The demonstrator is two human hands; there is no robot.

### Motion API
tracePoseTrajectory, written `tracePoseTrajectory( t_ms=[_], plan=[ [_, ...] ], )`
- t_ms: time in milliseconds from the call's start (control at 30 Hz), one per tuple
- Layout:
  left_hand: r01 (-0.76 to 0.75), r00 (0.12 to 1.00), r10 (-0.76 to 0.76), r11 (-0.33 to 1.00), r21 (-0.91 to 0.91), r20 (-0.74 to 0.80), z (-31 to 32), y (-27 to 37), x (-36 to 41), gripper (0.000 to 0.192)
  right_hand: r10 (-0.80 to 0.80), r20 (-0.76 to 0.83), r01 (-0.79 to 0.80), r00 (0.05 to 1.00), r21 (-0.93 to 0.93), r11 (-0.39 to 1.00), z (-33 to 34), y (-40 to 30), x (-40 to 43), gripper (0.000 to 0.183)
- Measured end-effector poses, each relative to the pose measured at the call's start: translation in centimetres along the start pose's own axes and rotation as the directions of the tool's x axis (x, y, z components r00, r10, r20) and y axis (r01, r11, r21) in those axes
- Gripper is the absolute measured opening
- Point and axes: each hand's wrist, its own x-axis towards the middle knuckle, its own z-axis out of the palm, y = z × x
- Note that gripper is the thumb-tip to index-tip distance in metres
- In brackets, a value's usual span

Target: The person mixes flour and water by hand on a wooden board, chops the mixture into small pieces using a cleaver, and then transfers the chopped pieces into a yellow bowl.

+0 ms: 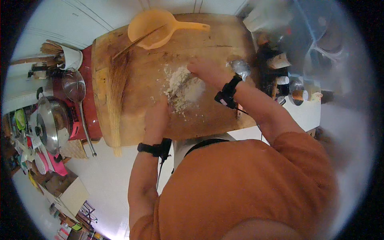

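A heap of crumbly, floury dough [183, 87] lies near the middle of a large wooden board [144, 90]. Through it, at a slant, runs a thin metal blade [181, 87], partly covered by crumbs. My right hand [201, 69] is closed on the blade's upper right end, at the heap's far right edge. My left hand [157, 114] is at the near left edge of the heap, by the blade's other end; its fingertips are blurred, so its hold on the blade cannot be told. Both wrists wear black straps with small devices.
On the board's left lies a straw whisk broom [117, 99], its stick reaching over an orange plastic dipper [153, 28]. A crumpled clear plastic bag [240, 68] is by my right forearm. Left of the board are a long-handled strainer [74, 85] and a lidded pan [48, 126]. Jars stand at right.
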Motion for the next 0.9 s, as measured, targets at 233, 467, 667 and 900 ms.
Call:
tracePoseTrajectory(
  t_ms=[233, 467, 667, 900],
  plan=[
    [-0.087, 0.987, 0.069, 0.99, -0.115, -0.146, -2.7, 0.0, -0.2, 0.02, -0.037, 0.114, 0.039, 0.993, -0.016, 0.999, -1.0, -0.7, 2.8, 0.016],
    [-0.014, 0.989, -0.002, 0.994, -0.11, -0.146, 1.5, -3.8, -0.3, 0.025, -0.08, 0.115, 0.083, 0.99, -0.028, 0.996, -0.9, -1.8, 4.5, 0.042],
    [0.03, 0.976, -0.126, 0.887, -0.46, -0.18, -0.3, -6.0, -3.6, 0.026, 0.39, -0.101, -0.354, 0.915, 0.261, 0.898, -0.4, -2.2, -2.4, 0.068],
    [0.609, 0.761, -0.546, 0.413, -0.677, 0.351, 6.3, -10.3, -5.8, 0.026, 0.7, 0.318, -0.75, 0.64, 0.061, 0.658, 1.5, -4.6, -3.4, 0.076]
  ],
)
